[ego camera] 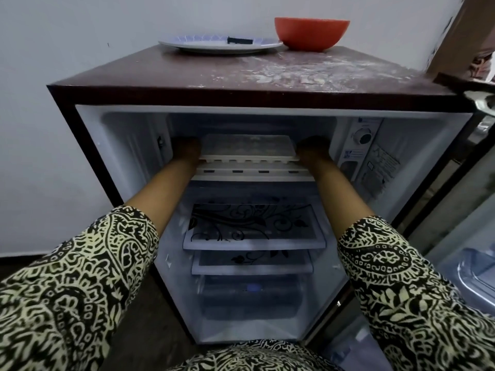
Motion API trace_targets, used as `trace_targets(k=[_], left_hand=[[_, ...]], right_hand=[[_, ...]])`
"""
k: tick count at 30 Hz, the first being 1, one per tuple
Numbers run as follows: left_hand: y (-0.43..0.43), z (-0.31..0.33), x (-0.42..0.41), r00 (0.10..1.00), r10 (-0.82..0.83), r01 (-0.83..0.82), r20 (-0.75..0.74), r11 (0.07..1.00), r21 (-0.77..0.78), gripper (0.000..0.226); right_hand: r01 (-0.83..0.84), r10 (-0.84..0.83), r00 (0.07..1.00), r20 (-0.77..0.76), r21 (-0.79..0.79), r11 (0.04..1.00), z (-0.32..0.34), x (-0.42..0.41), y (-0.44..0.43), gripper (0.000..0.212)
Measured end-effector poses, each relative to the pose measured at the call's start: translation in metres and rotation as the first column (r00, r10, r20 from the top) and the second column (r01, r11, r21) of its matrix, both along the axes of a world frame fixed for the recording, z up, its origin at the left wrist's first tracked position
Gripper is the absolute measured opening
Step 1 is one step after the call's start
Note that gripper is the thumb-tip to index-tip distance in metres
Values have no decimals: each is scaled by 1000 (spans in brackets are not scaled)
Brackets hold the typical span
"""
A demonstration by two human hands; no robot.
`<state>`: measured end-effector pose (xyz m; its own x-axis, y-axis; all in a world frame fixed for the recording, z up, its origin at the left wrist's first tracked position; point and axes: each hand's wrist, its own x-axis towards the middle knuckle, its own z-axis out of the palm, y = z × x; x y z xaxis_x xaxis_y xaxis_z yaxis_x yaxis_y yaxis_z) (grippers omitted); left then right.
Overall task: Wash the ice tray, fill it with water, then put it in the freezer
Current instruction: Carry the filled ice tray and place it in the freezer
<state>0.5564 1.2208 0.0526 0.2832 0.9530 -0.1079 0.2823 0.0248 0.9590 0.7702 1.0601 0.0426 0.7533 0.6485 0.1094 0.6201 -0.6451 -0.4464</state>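
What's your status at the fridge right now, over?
Left hand and right hand hold ice tray ends. Tray inside freezer compartment. Nothing visibly blocking.

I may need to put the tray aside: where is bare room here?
Fridge top: bare in front of the plate and orange bowl. Both glass shelves look bare. The freezer slot is crowded: ice tray, left hand, right hand.

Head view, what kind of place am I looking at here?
Probably a home kitchen: a small fridge stands open by a plain wall, a plate and bowl sit on it, and the left hand and right hand hold an ice tray in its freezer.
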Motion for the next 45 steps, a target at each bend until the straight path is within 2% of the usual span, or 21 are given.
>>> trace_targets(k=[1, 4, 6, 9, 13, 18, 21, 24, 28, 35, 41, 45], left_hand=[[0, -2, 0, 999, -15, 16, -33, 999, 36, 17], [-11, -2, -7, 950, -82, 150, -302, 967, 207, 23], [-22, -9, -15, 921, -89, 222, -379, 920, 324, 47], [-36, -25, -23, 906, -68, 265, -419, 862, 432, 57], [-47, -43, -26, 895, -84, 297, -437, 845, 445, 57], [-47, -46, -29, 847, -73, 354, -527, 817, 456, 58], [-46, -45, -28, 819, -71, 385, -570, 804, 453, 57], [-42, -41, -24, 805, -86, 416, -587, 786, 456, 56], [-32, -37, -18, 786, -103, 421, -610, 812, 405, 55], [-21, -37, -7, 773, -158, 443, -614, 828, 345, 58], [-24, -36, -7, 711, -132, 496, -691, 791, 359, 63], [-26, -32, -10, 673, -129, 519, -728, 784, 342, 69]], right_hand=[[-3, 3, 1000, -6, 21, 1000, 1, -3, -4, 31], [15, -13, 1000, -15, 121, 993, 3, -15, -17, 30], [13, -8, 1000, -29, 179, 984, 0, -24, -26, 34], [-55, 59, 998, -10, 210, 976, -12, -40, -35, 42], [-169, 156, 985, 75, 220, 961, -34, -54, -39, 46], [-180, 145, 979, 145, 265, 947, -41, -59, -40, 45], [-199, 160, 971, 175, 235, 951, -41, -56, -40, 47], [-177, 148, 976, 162, 186, 966, -36, -53, -37, 48], [-137, 116, 984, 137, 157, 978, -29, -51, -33, 46], [-99, 98, 994, 49, 2, 995, -22, -42, -19, 50], [-86, 87, 996, 10, -66, 994, -20, -45, -17, 54], [-75, 74, 997, -37, -28, 997, -14, -55, -21, 57]])
